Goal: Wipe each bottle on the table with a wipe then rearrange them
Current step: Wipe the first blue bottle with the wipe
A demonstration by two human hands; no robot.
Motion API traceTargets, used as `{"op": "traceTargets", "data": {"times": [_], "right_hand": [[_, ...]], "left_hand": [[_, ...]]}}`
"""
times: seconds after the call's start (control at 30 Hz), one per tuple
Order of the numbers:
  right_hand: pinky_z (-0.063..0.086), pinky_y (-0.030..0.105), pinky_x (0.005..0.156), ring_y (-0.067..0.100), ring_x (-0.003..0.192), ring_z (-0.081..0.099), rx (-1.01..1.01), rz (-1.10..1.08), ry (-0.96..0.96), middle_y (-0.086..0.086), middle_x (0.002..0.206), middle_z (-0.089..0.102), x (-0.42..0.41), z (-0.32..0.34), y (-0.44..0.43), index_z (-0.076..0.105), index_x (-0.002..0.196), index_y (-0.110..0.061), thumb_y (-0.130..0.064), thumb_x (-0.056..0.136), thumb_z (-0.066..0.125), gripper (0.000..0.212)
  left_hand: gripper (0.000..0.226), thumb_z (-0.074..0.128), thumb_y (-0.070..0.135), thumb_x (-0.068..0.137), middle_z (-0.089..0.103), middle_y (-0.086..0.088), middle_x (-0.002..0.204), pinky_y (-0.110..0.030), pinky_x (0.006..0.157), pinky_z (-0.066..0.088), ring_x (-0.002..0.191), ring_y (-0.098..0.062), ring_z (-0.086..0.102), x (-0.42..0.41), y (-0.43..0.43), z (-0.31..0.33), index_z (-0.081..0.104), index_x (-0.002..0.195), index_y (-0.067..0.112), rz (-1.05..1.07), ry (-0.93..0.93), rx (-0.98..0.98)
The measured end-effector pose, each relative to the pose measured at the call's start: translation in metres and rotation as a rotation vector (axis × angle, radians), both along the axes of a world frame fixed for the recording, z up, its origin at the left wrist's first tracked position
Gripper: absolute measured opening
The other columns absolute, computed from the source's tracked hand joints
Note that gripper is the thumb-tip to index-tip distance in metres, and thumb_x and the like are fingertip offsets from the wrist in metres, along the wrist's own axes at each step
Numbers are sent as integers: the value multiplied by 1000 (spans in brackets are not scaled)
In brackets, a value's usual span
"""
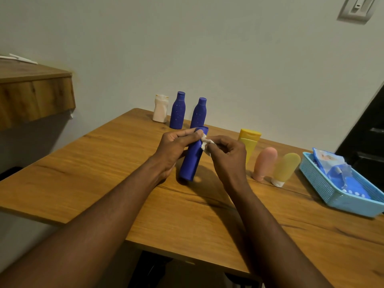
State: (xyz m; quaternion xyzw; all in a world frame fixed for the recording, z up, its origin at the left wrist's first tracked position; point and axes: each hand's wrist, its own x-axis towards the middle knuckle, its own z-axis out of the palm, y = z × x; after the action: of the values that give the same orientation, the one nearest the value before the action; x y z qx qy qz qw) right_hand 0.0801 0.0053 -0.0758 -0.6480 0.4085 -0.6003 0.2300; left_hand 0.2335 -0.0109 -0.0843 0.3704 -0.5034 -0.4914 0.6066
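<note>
On the wooden table (104,167), against the wall, a blue basket (324,183) sits at the right edge with a wipes pack (330,163) inside. Left hand (174,150) grasps a blue bottle (190,161) at its neck, bottle tilted, base just above or touching the tabletop, cannot tell. Right hand (228,156) pinches a white wipe (205,145) against the bottle's upper part. 2 more blue bottles (177,111) (198,113) stand upright behind, white bottle (160,109) left of them. Right: yellow tube (250,142), pink tube (265,163), amber tube (285,168), all cap-down.
</note>
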Motion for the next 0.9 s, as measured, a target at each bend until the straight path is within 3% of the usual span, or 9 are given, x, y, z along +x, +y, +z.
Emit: {"op": "traceTargets", "data": {"times": [0.1, 0.27, 0.33, 0.47, 0.57, 0.77, 0.83, 0.9], "right_hand": [[59, 40, 79, 11, 90, 68, -38, -32, 26, -7, 91, 75, 3, 0, 1, 79, 94, -17, -28, 86, 67, 18], [52, 17, 79, -2, 102, 61, -139, -110, 71, -13, 107, 69, 3, 1, -2, 76, 115, -18, -14, 95, 66, 22], [52, 16, 80, -3, 102, 61, -141, -104, 82, -14, 107, 68, 3, 2, -2, 76, 116, -19, -13, 95, 66, 23], [53, 24, 76, 6, 95, 64, -66, -51, 96, -8, 98, 71, 2, 1, 1, 78, 97, -17, -16, 93, 67, 12], [50, 19, 73, 7, 87, 65, -58, -53, 75, -8, 89, 72, 3, 0, 1, 78, 90, -14, -18, 90, 67, 12], [52, 15, 82, 0, 105, 62, -130, -114, 93, -11, 112, 71, 3, 1, -2, 74, 119, -18, -12, 98, 62, 25], [51, 12, 80, 3, 107, 64, -107, -95, 64, -9, 115, 72, 3, 2, -1, 71, 125, -17, -14, 100, 60, 28], [55, 18, 83, 7, 103, 66, -45, -38, 23, -7, 111, 74, 3, 1, -1, 71, 125, -16, -13, 101, 57, 28]], "left_hand": [[27, 72, 27, 97, 79, 1, 113, -27, 84, 57, 105, -13, 74, 0, 2, 1, 77, 120, 15, -9, 30, 13], [32, 72, 29, 97, 77, 1, 122, -31, 90, 56, 118, -20, 70, -2, 1, 1, 76, 126, 16, -36, 12, 10], [33, 72, 28, 97, 77, 1, 122, -31, 91, 56, 118, -19, 70, -1, 1, 1, 76, 127, 16, -44, 23, 11], [31, 73, 25, 96, 77, -2, 121, -40, 100, 57, 117, -21, 71, 2, 0, 0, 75, 126, 14, -33, 68, 23], [29, 75, 25, 94, 78, -1, 117, -41, 99, 57, 114, -22, 72, 1, 0, 0, 76, 121, 16, 5, 75, 34], [35, 76, 26, 93, 76, -1, 123, -36, 93, 59, 116, -21, 72, -1, 0, 0, 75, 126, 15, -22, 43, 9], [35, 75, 25, 94, 76, -3, 124, -34, 90, 59, 116, -22, 72, -1, 0, 0, 74, 127, 13, -28, 37, 9], [33, 74, 24, 96, 76, -5, 123, -36, 92, 58, 115, -23, 72, 0, -1, 0, 75, 126, 11, -32, 43, 15]]}}
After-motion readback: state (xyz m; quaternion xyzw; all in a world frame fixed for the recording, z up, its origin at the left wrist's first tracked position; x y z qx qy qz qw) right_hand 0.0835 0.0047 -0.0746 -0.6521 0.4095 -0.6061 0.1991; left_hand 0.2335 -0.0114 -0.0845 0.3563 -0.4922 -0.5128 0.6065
